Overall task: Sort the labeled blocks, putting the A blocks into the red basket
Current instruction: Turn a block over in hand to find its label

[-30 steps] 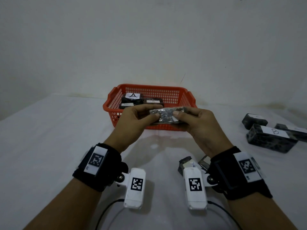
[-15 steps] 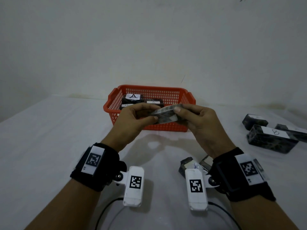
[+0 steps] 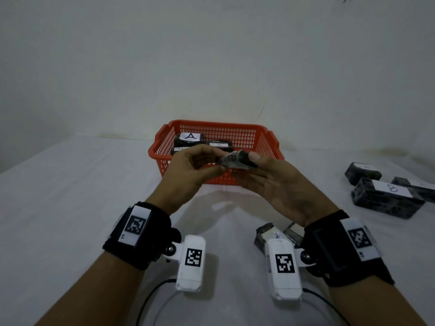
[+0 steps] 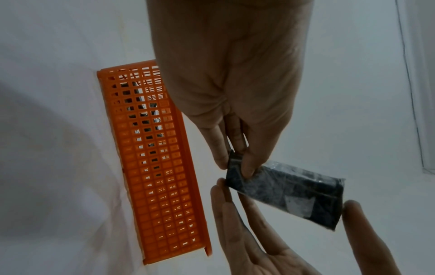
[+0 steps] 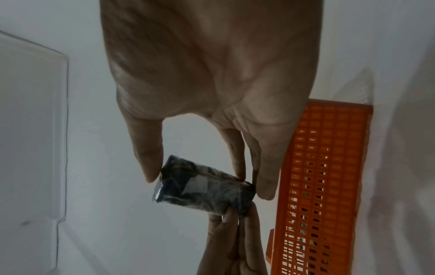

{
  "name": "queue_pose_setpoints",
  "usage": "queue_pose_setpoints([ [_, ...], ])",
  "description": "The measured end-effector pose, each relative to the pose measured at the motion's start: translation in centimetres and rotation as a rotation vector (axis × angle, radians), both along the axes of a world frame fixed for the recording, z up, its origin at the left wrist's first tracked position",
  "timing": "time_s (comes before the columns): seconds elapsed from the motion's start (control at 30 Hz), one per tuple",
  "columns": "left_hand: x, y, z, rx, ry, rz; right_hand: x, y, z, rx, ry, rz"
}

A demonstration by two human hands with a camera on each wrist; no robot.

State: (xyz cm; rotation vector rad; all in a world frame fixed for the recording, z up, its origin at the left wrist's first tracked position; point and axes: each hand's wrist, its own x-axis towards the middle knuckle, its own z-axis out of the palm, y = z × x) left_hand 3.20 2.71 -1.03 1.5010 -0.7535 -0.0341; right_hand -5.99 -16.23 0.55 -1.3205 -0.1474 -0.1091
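A dark marbled block (image 3: 236, 160) hangs in the air just in front of the red basket (image 3: 263, 142), held at both ends. My left hand (image 3: 222, 160) pinches its left end between thumb and fingertips (image 4: 246, 167). My right hand (image 3: 247, 169), palm turned up, grips the other end with the thumb on one side and fingers on the other. The wrist views show a pale label on the block (image 5: 204, 188), but I cannot read its letter. Inside the basket lie dark blocks, two with A labels (image 3: 189, 137) (image 3: 219, 145).
Dark blocks, one labelled B (image 3: 386, 198), lie on the white table at the right. Another small dark block (image 3: 263, 234) sits on the table under my right wrist. The basket stands near the back wall. Cables trail below both wrists.
The block has been rolled and tilted between my hands. My right hand has turned palm up under it, and the left hand's hold has narrowed to a pinch on the end.
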Motion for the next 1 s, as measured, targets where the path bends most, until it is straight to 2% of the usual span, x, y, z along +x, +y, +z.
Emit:
queue_pose_setpoints([
  [0.13,0.1,0.1,-0.1,-0.022,-0.009,-0.008,-0.1,0.0,0.2,0.04,-0.02,0.026],
  [0.23,0.3,0.1,-0.1,0.02,-0.012,-0.036,0.1,0.0,-0.1,-0.026,-0.061,-0.011],
  [0.33,0.4,0.3,0.1,0.012,0.167,-0.248,0.5,-0.3,-0.6,-0.166,-0.097,-0.136],
  [0.4,0.1,0.1,0.2,0.015,0.223,-0.306,0.6,-0.5,-0.9,-0.203,-0.112,-0.17],
  [0.57,0.0,-0.1,0.1,0.055,0.142,-0.137,0.3,-0.3,-0.8,-0.239,-0.101,-0.071],
  [0.67,0.0,0.0,0.0,0.06,0.144,-0.143,0.2,-0.2,-0.8,-0.256,-0.1,-0.028],
  [0.83,-0.4,-0.1,0.2,0.109,0.181,-0.219,0.3,-0.5,-0.8,-0.309,-0.125,-0.122],
  [1.0,-1.0,0.0,0.8,0.182,0.123,-0.16,0.3,-0.6,-1.0,-0.298,-0.108,-0.076],
])
